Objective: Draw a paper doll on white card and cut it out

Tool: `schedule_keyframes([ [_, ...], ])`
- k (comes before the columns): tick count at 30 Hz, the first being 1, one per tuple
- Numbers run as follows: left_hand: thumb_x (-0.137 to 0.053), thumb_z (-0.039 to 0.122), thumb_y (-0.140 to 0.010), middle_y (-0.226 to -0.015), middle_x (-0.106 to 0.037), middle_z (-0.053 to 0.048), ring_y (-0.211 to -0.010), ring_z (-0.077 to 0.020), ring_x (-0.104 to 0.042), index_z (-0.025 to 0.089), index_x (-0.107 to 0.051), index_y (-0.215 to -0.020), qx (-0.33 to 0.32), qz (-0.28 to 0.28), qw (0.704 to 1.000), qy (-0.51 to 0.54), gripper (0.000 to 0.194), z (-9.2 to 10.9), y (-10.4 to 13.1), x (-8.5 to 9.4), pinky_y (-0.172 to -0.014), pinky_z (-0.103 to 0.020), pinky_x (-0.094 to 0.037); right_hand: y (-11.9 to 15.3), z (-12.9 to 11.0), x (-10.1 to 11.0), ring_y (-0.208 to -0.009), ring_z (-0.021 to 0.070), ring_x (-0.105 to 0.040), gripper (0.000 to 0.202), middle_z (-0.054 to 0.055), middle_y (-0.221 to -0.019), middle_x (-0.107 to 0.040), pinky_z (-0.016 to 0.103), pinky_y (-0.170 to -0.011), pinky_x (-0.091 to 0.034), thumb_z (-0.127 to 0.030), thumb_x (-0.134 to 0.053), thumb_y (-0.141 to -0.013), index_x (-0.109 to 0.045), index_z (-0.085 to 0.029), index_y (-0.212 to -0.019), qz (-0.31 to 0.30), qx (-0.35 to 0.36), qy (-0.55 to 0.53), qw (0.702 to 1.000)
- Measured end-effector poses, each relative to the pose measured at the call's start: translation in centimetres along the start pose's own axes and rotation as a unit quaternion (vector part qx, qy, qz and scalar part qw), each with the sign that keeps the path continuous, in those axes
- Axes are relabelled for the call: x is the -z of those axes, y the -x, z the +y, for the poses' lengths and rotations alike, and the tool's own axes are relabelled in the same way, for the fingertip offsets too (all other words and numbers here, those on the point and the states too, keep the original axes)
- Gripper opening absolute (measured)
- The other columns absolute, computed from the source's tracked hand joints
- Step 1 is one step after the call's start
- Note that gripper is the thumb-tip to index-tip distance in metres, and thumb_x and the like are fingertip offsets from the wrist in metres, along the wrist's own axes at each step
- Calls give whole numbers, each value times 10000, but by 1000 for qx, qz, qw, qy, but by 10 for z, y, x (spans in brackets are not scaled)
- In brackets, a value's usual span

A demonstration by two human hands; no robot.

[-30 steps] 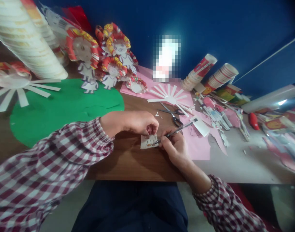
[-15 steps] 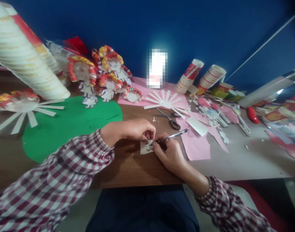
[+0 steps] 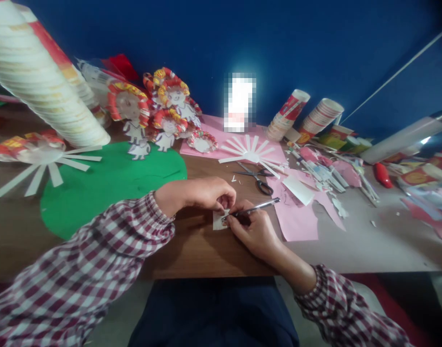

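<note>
A small white piece of paper [image 3: 217, 223] with a dark drawn mark lies on the brown table in front of me. My right hand [image 3: 256, 230] is closed round a pen [image 3: 263, 204], its tip end down at the paper and its back end pointing up to the right. At the paper's top edge, my left hand [image 3: 210, 193] has its fingers curled in, with the fingertips holding the paper. Both hands partly cover the sheet. Just beyond them are scissors [image 3: 260, 182] with dark handles, lying on the table.
A green round sheet [image 3: 108, 185] lies left, with cut-out paper figures [image 3: 166, 137] behind it. Tall stacked paper cups [image 3: 58, 86] lean at far left. Pink paper [image 3: 296, 221], scraps and more cup stacks [image 3: 320, 118] spread right. A white strip fan [image 3: 250, 155] sits at the back.
The whole view has shifted slightly, with objects a little further right. My right hand and pen have moved slightly over the paper; both hands keep their hold.
</note>
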State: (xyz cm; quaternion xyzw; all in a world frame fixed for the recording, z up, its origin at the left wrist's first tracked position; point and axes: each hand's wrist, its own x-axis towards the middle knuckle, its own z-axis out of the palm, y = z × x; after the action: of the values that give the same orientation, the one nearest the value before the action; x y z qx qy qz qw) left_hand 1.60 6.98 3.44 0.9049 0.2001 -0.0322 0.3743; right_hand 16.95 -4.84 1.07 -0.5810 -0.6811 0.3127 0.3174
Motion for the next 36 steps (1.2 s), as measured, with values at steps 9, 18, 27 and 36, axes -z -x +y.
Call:
schedule_keyframes([
  [9,-627,75,-714,-771,-657,12,-659,-93,-564,180,-657,-855,7,-6,1000,-7,178,1,0,1,-558,-187,-348,2,4,-1,-537,106,-545,52,-13,-651,-608,201,-501,-417,-222,-586,-793,-572,-180,-820,13,-2,-56,998],
  [18,-641,81,-722,-791,-658,5,-690,-96,-568,165,-650,-882,12,-10,1000,-2,181,4,-1,2,-596,-188,-376,3,6,-2,-510,97,-525,52,-8,-629,-627,196,-483,-389,-223,-610,-772,-595,-175,-778,27,16,-8,999],
  [27,-642,83,-707,-813,-672,-3,-701,-105,-582,167,-663,-893,14,-9,1000,-2,205,1,-2,0,-601,-200,-374,2,5,-2,-503,92,-516,45,-8,-621,-632,193,-480,-378,-215,-610,-777,-610,-171,-779,24,29,6,999],
  [36,-644,85,-713,-820,-671,9,-698,-96,-581,180,-663,-896,9,-12,1000,-2,207,2,0,2,-579,-183,-363,3,10,-2,-506,103,-526,80,-5,-629,-624,205,-481,-387,-252,-607,-795,-559,-188,-799,14,6,-43,999],
])
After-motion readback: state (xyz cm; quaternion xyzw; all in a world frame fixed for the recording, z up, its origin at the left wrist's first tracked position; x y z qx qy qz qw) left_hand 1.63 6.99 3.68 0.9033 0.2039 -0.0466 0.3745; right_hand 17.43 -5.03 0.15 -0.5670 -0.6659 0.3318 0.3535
